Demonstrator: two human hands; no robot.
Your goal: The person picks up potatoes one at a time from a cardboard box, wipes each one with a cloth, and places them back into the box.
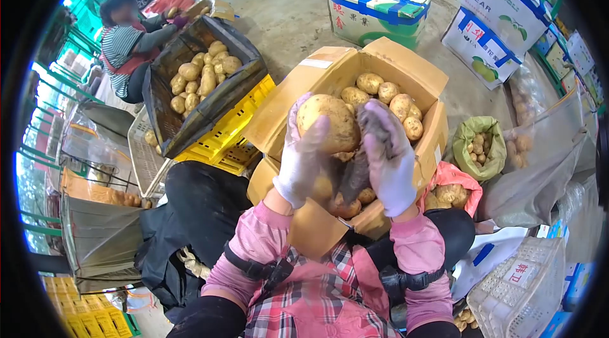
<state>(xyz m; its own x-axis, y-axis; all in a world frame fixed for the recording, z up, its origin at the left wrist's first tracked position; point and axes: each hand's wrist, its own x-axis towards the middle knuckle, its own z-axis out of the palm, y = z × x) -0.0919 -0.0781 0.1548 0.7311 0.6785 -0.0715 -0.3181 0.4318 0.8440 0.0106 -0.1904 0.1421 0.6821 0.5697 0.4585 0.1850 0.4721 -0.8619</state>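
Note:
Above an open cardboard box, my gloved left hand holds a large potato against its palm and fingers. My gloved right hand is upright just to the right of that potato, fingers extended and somewhat blurred, the fingertips dirty. Whether it touches the potato I cannot tell. A dark grey piece, perhaps cloth, hangs between the hands beside the right one. Several potatoes lie inside the box, partly hidden by both hands.
At the upper left, a dark crate of potatoes rests on a yellow crate, with another person beside it. A green sack and a red bag hold potatoes on the right. Taped cartons stand behind.

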